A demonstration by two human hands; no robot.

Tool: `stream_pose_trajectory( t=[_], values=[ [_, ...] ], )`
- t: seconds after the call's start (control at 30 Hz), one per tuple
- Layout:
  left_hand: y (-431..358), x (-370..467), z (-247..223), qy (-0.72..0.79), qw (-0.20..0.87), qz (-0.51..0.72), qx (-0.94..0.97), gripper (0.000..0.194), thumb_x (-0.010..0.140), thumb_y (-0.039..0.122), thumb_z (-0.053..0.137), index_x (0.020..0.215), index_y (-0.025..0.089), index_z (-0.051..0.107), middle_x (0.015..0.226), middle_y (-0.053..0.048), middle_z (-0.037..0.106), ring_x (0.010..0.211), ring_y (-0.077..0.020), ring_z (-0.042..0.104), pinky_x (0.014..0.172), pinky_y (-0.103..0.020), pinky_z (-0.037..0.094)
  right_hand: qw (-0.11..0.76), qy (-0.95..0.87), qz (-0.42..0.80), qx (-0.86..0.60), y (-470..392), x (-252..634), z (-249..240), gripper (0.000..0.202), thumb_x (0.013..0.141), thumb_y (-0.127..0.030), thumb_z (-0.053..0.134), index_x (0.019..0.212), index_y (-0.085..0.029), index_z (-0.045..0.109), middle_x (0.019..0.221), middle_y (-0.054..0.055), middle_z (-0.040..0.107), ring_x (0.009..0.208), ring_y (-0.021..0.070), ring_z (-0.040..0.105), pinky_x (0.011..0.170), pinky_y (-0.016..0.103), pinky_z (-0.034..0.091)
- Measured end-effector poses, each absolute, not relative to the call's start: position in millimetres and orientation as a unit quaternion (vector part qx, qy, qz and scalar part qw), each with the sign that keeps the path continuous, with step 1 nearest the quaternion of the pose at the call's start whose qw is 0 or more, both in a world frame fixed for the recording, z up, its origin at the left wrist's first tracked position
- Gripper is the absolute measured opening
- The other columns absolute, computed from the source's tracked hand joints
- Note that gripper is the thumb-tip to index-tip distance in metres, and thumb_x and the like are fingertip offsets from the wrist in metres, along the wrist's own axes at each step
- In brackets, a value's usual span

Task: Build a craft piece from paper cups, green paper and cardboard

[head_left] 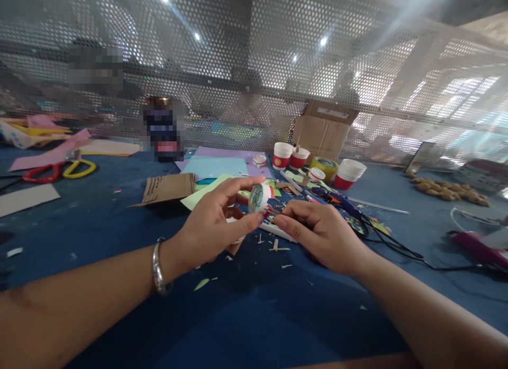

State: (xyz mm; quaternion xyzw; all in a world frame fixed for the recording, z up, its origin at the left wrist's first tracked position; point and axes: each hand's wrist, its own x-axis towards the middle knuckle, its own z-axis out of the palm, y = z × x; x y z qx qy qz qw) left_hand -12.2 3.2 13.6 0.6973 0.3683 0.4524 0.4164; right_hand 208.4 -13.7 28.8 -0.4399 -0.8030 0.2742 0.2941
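Note:
Near the middle of the view, my left hand (216, 215) holds a short cut-down paper cup (260, 198) between thumb and fingers. The cup is tilted on its side, its round end toward me, with greenish patterning and a white-and-red cut wall. My right hand (317, 228) is closed in a pinch beside it, around a thin tool (272, 210) whose metal-looking tip touches or nearly touches the cup's edge. Most of that tool is hidden by the fingers. Behind my left fingers, another white piece and some brown cardboard (236, 245) show in part.
Paper scraps (277, 245) litter the blue table. Paper cups (349, 173), yellow tape (324, 168) and a blue glue gun (345, 202) with a black cable lie to the right. Cardboard (169, 189), coloured sheets (222, 165) and scissors (59, 170) are left. A perforated screen (222, 56) stands behind.

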Motion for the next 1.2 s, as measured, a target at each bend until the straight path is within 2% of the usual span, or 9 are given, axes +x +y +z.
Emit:
stream_pose_trajectory(
  t=[0.2,0.43,0.57,0.67,0.77,0.83,0.9,1.1,1.2],
  values=[
    [16,-21,23,0.368,0.434,0.452,0.687,0.048,0.079,0.039,0.078,0.120,0.024,0.058,0.115,-0.007,0.065,0.096,-0.0221,0.064,0.072,-0.032,0.055,0.304,-0.794,0.280,-0.446,-10,210,28,0.045,0.096,-0.059,0.052,0.076,-0.020,0.052,0.068,-0.004,0.044,0.063,0.0106,0.039,0.055,0.026,0.028],
    [28,-37,39,0.374,0.508,0.322,0.706,0.051,0.077,0.028,0.077,0.123,0.023,0.055,0.100,-0.004,0.070,0.091,-0.0207,0.067,0.074,-0.031,0.052,0.316,-0.782,0.291,-0.452,-7,213,26,0.045,0.095,-0.061,0.052,0.078,-0.019,0.054,0.069,-0.003,0.046,0.061,0.0105,0.039,0.055,0.027,0.028],
    [36,-44,42,0.379,0.435,0.224,0.785,0.044,0.077,0.027,0.077,0.118,0.024,0.060,0.106,-0.004,0.072,0.100,-0.0222,0.067,0.090,-0.037,0.050,0.318,-0.777,0.303,-0.450,-8,212,25,0.044,0.095,-0.061,0.053,0.080,-0.019,0.056,0.069,-0.004,0.047,0.061,0.0106,0.040,0.055,0.027,0.029],
    [37,-45,40,0.349,0.363,0.244,0.829,0.043,0.077,0.029,0.078,0.116,0.026,0.061,0.111,-0.004,0.071,0.106,-0.0232,0.065,0.094,-0.037,0.049,0.339,-0.767,0.305,-0.451,-6,210,23,0.042,0.093,-0.059,0.057,0.080,-0.019,0.056,0.071,-0.003,0.046,0.064,0.0109,0.040,0.056,0.027,0.030],
    [29,-41,36,0.318,0.382,0.272,0.824,0.045,0.077,0.030,0.079,0.116,0.026,0.058,0.111,-0.004,0.069,0.096,-0.0216,0.068,0.082,-0.033,0.054,0.367,-0.748,0.316,-0.453,-5,208,20,0.038,0.089,-0.054,0.066,0.081,-0.019,0.056,0.073,-0.003,0.047,0.065,0.0110,0.041,0.056,0.026,0.032],
    [20,-35,33,0.339,0.456,0.261,0.780,0.045,0.082,0.032,0.074,0.121,0.029,0.052,0.112,-0.003,0.067,0.065,-0.0134,0.068,0.058,-0.027,0.054,0.374,-0.734,0.339,-0.455,-5,206,19,0.033,0.088,-0.049,0.068,0.083,-0.018,0.058,0.073,-0.003,0.050,0.064,0.0112,0.043,0.056,0.025,0.034],
    [12,-30,31,0.346,0.480,0.271,0.759,0.048,0.081,0.034,0.074,0.122,0.030,0.049,0.112,-0.004,0.066,0.054,-0.0116,0.065,0.045,-0.024,0.048,0.368,-0.729,0.350,-0.459,-5,204,19,0.028,0.089,-0.044,0.067,0.084,-0.017,0.060,0.072,-0.002,0.054,0.063,0.0112,0.045,0.055,0.025,0.034],
    [12,-33,37,0.343,0.319,0.273,0.841,0.061,0.073,0.031,0.080,0.129,0.032,0.055,0.121,-0.006,0.065,0.081,-0.0201,0.068,0.063,-0.028,0.051,0.362,-0.743,0.282,-0.487,-4,204,21,0.021,0.089,-0.034,0.061,0.078,-0.017,0.063,0.069,-0.001,0.057,0.063,0.0125,0.047,0.057,0.026,0.036],
    [26,-47,34,0.416,0.196,0.211,0.862,0.043,0.075,0.039,0.077,0.115,0.028,0.069,0.109,-0.006,0.070,0.093,-0.0273,0.065,0.074,-0.034,0.046,0.357,-0.748,0.254,-0.499,-2,206,20,0.022,0.088,-0.036,0.061,0.077,-0.017,0.062,0.068,-0.001,0.057,0.062,0.0123,0.045,0.057,0.027,0.035]
  ],
)
